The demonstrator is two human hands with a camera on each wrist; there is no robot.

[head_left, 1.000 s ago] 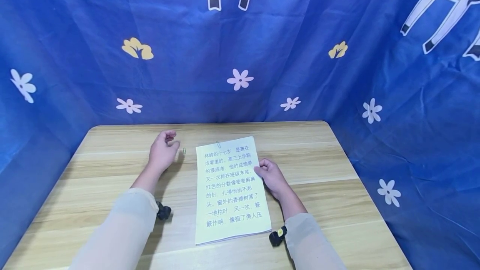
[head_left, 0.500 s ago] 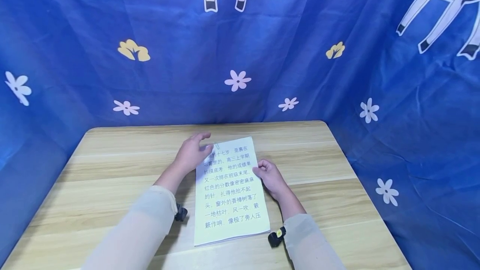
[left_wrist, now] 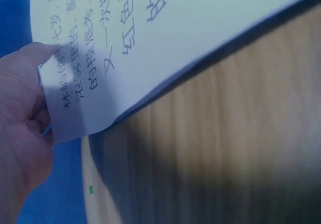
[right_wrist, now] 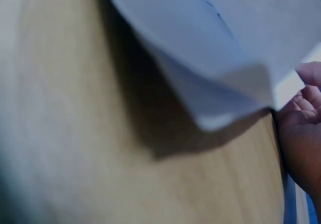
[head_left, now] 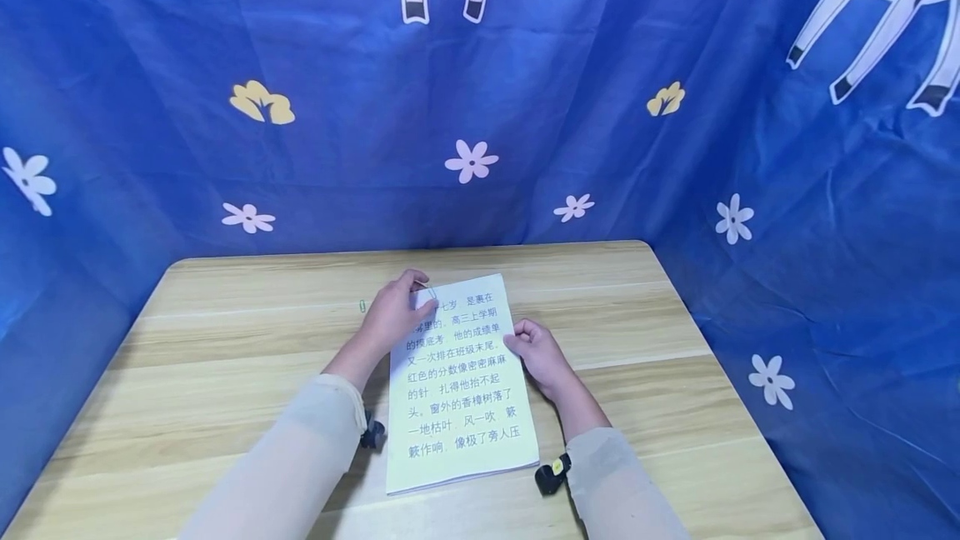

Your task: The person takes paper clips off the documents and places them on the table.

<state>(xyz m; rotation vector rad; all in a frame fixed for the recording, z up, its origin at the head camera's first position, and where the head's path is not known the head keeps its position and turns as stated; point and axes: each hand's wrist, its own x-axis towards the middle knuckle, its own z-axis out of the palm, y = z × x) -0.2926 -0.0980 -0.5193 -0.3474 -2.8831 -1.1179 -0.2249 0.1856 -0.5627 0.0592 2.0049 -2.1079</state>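
While the printed sheets (head_left: 461, 390) sit midway across the desk (head_left: 225, 373), the left hand (head_left: 392, 313) pinches their top-left corner beside a paper clip (head_left: 431, 293); hard to tell if it has the clip itself. Right hand (head_left: 540, 354) pinching the right edge! Clip work, by the look of it, and next calls for careful, steady fingering. Off left lies a green paper clip (head_left: 362, 306).
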